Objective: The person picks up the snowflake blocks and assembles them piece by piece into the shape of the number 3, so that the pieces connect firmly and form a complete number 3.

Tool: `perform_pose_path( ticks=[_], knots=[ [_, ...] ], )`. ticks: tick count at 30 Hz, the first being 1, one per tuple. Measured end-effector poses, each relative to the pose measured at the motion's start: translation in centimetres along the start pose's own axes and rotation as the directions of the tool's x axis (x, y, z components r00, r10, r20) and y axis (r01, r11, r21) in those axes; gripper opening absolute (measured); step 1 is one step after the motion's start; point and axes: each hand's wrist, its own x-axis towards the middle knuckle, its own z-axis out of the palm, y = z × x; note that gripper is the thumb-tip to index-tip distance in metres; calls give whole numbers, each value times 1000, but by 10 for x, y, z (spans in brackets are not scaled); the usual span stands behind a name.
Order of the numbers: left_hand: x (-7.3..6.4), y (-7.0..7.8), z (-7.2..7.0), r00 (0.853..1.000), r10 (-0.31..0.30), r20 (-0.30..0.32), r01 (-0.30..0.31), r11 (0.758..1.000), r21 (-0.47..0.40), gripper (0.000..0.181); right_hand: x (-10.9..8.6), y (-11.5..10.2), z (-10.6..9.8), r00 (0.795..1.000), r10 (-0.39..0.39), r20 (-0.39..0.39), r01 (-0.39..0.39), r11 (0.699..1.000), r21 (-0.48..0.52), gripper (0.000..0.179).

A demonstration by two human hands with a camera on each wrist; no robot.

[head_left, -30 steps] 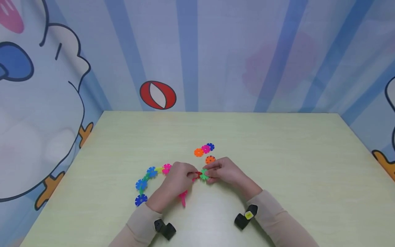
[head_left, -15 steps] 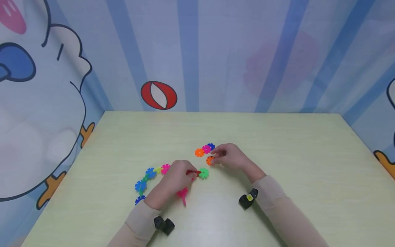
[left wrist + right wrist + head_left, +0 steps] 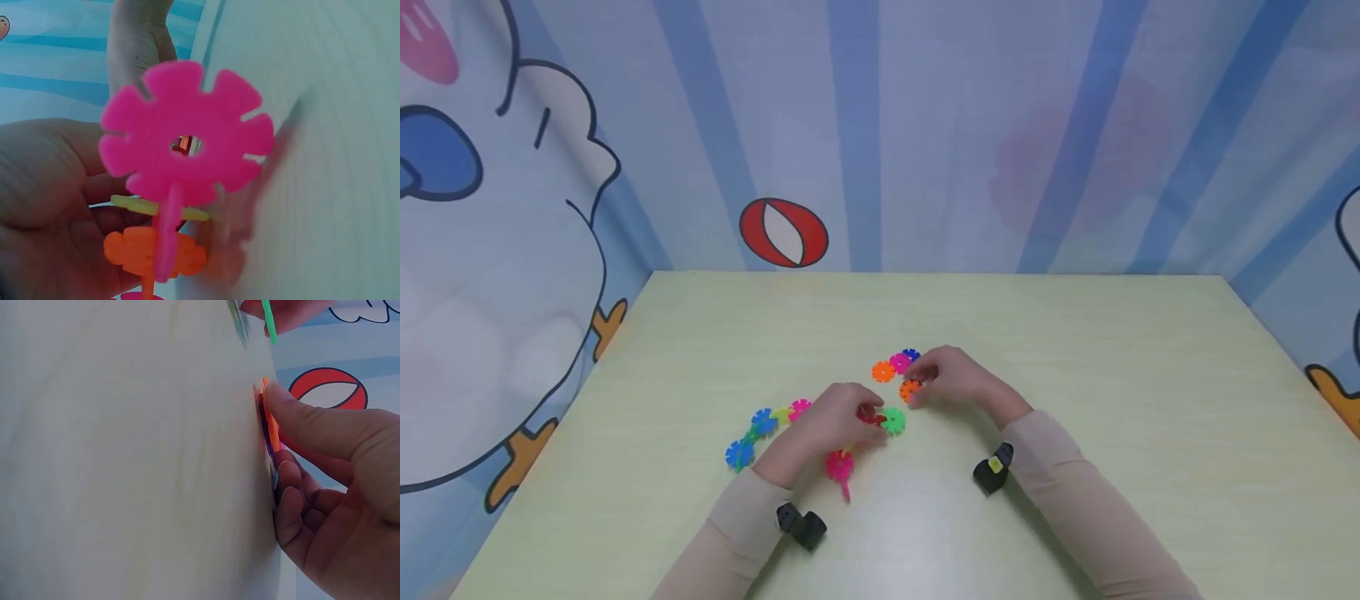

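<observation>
A curved chain of notched interlocking plastic discs point(image 3: 765, 421) in blue, green, yellow and pink lies partly under my left hand point(image 3: 831, 425). That hand holds the chain at a red disc point(image 3: 869, 414), from which a green disc point(image 3: 893, 421) sticks out to the right. A pink disc point(image 3: 187, 125) on the chain's near end fills the left wrist view, with yellow and orange discs point(image 3: 153, 251) behind it. My right hand point(image 3: 951, 375) has its thumb and fingers at the edges of a loose orange disc point(image 3: 910, 392). A dark purple edge shows beside it in the right wrist view.
Just beyond the right hand lie another orange disc point(image 3: 883, 372), a pink disc point(image 3: 899, 363) and a dark blue disc point(image 3: 912, 355), close together. The pale table point(image 3: 1075, 325) ends at a striped cartoon backdrop point(image 3: 925, 150).
My right hand has left the green disc and moved up and away to the loose orange disc. The left hand stays at the red disc, its fingers a little more spread.
</observation>
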Motion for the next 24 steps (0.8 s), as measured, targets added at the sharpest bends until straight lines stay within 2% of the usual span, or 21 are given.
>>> perform_pose_path(
  ticks=[5, 10, 15, 19, 24],
  knots=[
    [1, 1, 2, 999, -15, 33, 16, 1000, -17, 44, -1, -3, 1, 1000, 2, 2, -2, 999, -33, 39],
    [2, -1, 5, 1000, 15, 21, -15, 1000, 8, 37, -2, -2, 2, 1000, 2, -13, -2, 1000, -26, 35],
    [2, -1, 6, 999, 38, 0, -38, 999, 27, 32, -4, 2, 1, 998, 17, -60, -18, 1000, -18, 23],
    [3, 0, 7, 1000, 30, -10, -30, 999, 32, 33, -9, 6, -1, 996, 33, -79, -30, 999, 41, 15],
    [4, 2, 7, 1000, 11, -11, -11, 1000, 30, 36, -22, 12, 0, 995, 63, -74, -50, 984, 173, 10]
  ],
)
